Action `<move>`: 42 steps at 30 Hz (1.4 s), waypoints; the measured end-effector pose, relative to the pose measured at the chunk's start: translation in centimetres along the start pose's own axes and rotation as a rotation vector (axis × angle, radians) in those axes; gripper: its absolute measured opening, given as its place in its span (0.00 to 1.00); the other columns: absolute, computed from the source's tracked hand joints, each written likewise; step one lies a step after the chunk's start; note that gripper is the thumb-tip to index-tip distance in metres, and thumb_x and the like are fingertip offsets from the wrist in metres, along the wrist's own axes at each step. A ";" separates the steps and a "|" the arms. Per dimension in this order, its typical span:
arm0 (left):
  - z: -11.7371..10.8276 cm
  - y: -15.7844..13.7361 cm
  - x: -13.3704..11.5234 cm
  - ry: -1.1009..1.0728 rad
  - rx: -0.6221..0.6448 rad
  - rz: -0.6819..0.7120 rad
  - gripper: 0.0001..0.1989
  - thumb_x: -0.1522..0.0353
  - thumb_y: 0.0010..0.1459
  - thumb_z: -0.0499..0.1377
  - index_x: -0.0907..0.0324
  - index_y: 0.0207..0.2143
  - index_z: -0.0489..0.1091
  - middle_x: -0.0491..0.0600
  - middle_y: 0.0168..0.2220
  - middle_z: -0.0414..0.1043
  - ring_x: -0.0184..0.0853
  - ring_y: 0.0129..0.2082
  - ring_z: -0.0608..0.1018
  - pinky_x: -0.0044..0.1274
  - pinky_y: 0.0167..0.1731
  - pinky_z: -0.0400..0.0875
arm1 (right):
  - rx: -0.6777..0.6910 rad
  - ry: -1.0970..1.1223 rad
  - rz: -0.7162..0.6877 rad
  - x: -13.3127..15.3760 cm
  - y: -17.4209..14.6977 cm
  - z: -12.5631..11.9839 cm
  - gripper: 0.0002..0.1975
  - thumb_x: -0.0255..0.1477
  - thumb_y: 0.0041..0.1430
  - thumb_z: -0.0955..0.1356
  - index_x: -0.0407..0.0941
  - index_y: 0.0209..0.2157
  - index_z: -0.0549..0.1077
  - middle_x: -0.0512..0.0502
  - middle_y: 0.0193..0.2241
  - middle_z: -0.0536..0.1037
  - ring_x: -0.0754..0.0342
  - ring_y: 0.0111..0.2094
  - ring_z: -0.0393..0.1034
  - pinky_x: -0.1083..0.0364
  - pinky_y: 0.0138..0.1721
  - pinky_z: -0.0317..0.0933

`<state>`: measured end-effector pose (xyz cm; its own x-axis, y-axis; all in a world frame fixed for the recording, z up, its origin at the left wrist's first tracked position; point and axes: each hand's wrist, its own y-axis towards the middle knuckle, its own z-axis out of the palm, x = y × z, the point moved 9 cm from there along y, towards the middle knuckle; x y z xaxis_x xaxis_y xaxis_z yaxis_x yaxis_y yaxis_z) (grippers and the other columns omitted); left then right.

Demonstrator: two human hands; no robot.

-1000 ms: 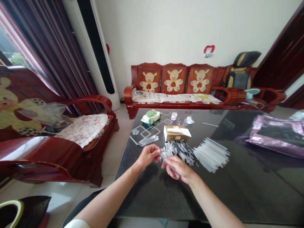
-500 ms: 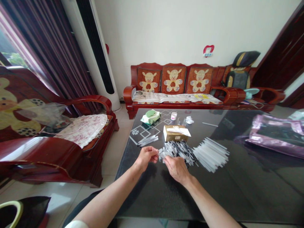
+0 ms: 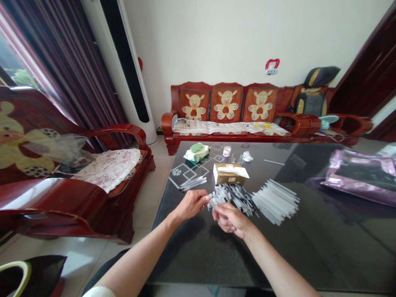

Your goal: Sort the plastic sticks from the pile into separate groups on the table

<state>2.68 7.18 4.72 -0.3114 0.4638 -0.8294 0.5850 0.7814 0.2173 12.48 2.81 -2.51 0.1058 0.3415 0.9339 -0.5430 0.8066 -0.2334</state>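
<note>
My left hand (image 3: 193, 203) is at the left edge of a heap of small clear and black pen parts (image 3: 239, 198), its thumb and fingers pinched together. My right hand (image 3: 232, 220) is just in front of the heap, fingers curled and thumb pressed to the forefinger. Whatever either hand pinches is too small to make out. Right of the heap lies a stack of translucent white pen barrels (image 3: 276, 202). A small bunch of slim pens (image 3: 193, 183) rests beyond my left hand.
Behind the heap stands a gold tissue box (image 3: 230, 174) on the dark glossy table (image 3: 297, 255). Farther back are a green wipes pack (image 3: 197, 153), a small cup (image 3: 227, 151), crumpled tissue (image 3: 247, 156) and a single barrel (image 3: 274, 162). A purple-edged plastic bag (image 3: 355, 177) lies at right.
My right hand has turned and drawn slightly back from the heap, its fingers curling more. My left hand has shifted slightly to the right, still pinched.
</note>
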 end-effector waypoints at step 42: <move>0.7 0.5 4.5 0.037 -0.093 -0.292 0.27 0.54 0.62 0.42 0.59 0.15 0.56 0.42 0.15 0.53 0.27 0.18 0.58 0.22 0.21 0.52 | -0.506 -1.470 -0.488 5.8 -2.5 -0.1 0.17 0.34 0.66 0.58 0.44 0.28 0.71 0.46 0.18 0.72 0.56 0.20 0.63 0.55 0.26 0.45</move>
<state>2.14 9.33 0.75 -0.4840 0.2275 -0.8450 0.3966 0.9178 0.0199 14.49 2.83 3.45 -0.8265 -0.4689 0.3115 -0.3528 0.8626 0.3625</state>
